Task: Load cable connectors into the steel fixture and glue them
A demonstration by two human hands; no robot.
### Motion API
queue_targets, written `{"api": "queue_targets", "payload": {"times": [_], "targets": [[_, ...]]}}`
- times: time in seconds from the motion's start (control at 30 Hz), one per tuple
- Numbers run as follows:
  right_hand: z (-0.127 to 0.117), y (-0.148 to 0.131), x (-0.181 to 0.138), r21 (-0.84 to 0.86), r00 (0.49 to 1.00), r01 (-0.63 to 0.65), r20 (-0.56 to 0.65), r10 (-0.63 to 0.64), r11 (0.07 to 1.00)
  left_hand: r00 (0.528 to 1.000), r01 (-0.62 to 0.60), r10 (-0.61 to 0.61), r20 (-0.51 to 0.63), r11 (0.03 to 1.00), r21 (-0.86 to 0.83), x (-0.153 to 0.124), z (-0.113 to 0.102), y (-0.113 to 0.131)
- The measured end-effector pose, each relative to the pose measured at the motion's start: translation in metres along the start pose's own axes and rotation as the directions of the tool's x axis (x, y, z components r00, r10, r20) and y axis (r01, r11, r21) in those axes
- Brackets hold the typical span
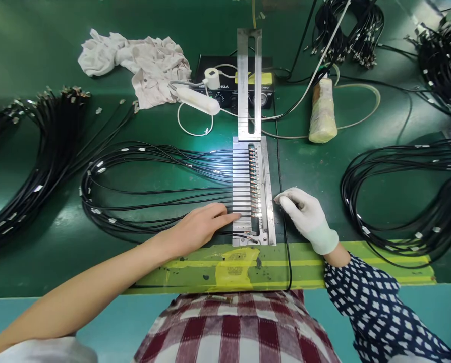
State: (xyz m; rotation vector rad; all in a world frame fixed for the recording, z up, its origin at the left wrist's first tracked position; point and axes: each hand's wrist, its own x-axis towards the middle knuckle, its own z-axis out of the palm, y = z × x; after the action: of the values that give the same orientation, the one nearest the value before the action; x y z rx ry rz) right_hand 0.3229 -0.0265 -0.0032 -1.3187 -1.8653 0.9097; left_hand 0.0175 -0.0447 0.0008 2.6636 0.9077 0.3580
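Note:
A metal fixture (266,201) lies on the bench, with several black cables (165,201) laid side by side in its slots. Their small metal connectors (253,176) line up along its long opening. My bare left hand (201,224) rests over the lower cables, its index finger stretched out and touching the slotted plate; it grips nothing I can see. Just right of the fixture is my right hand (304,214) in a white glove. Its thumb and fingertips are pinched together; whatever is between them is too small to make out. The fixture's slotted metal cover (243,91) stands swung up behind.
Cable bundles lie at the left (51,146) and right (365,227). Behind the fixture are a black control box (225,96), a white cloth (153,63) and a white corded device (197,101). A wrapped bottle (323,111) stands back right. A black cord (285,237) runs beside the fixture.

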Motion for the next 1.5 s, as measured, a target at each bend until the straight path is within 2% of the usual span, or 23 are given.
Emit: {"api": "queue_targets", "payload": {"times": [0.23, 0.47, 0.57, 0.63, 0.77, 0.87, 1.0, 1.07, 1.17, 1.27, 1.4, 1.5], "targets": [[0.0, -0.004, 0.002, -0.002, 1.0, -0.017, -0.004, 0.017, 1.0, 0.999, -0.036, 0.036, 0.027, 0.999, -0.022, 0.001, 0.001, -0.004], [-0.001, -0.001, 0.003, -0.016, 1.0, -0.008, 0.018, 0.008, 1.0, 0.998, -0.037, 0.033, -0.061, 0.996, -0.075, 0.003, 0.006, -0.002], [-0.001, -0.001, 0.003, -0.015, 1.0, -0.01, 0.019, 0.01, 1.0, 0.994, -0.013, 0.02, -0.109, 0.998, 0.067, -0.002, 0.009, 0.007], [-0.001, -0.002, 0.004, -0.017, 1.0, -0.014, 0.018, 0.015, 1.0, 0.995, 0.005, 0.012, -0.099, 0.984, 0.177, -0.006, 0.013, 0.013], [0.0, -0.001, 0.005, -0.018, 1.0, -0.008, 0.004, 0.008, 1.0, 0.997, 0.015, 0.002, -0.082, 0.978, 0.208, -0.009, 0.018, 0.019], [0.001, 0.002, 0.003, -0.005, 1.0, 0.007, -0.007, -0.007, 1.0, 0.995, 0.074, -0.068, -0.067, 0.992, 0.101, -0.007, 0.012, 0.023], [0.004, 0.004, -0.008, 0.053, 0.995, -0.049, -0.087, 0.054, 0.997, 0.968, 0.251, -0.247, 0.043, 0.953, -0.173, -0.005, 0.0, 0.034], [0.006, 0.004, -0.013, 0.106, 0.987, -0.079, -0.129, 0.092, 0.991, 0.956, 0.294, -0.281, 0.087, 0.92, -0.258, -0.007, -0.002, 0.036], [0.008, 0.003, -0.018, 0.14, 0.987, -0.086, -0.124, 0.104, 0.986, 0.954, 0.3, -0.281, 0.106, 0.902, -0.311, -0.01, -0.001, 0.036], [0.009, 0.003, -0.018, 0.13, 0.991, -0.073, -0.105, 0.087, 0.989, 0.961, 0.266, -0.273, 0.03, 0.896, -0.355, -0.013, 0.001, 0.035], [0.009, 0.005, -0.017, 0.102, 0.993, -0.06, -0.091, 0.069, 0.993, 0.939, 0.184, -0.286, -0.194, 0.889, -0.419, -0.015, -0.001, 0.038], [0.009, 0.006, -0.017, 0.09, 0.996, -0.044, -0.07, 0.05, 0.995, 0.948, 0.078, -0.165, -0.274, 0.95, -0.302, -0.012, -0.002, 0.035]]}}
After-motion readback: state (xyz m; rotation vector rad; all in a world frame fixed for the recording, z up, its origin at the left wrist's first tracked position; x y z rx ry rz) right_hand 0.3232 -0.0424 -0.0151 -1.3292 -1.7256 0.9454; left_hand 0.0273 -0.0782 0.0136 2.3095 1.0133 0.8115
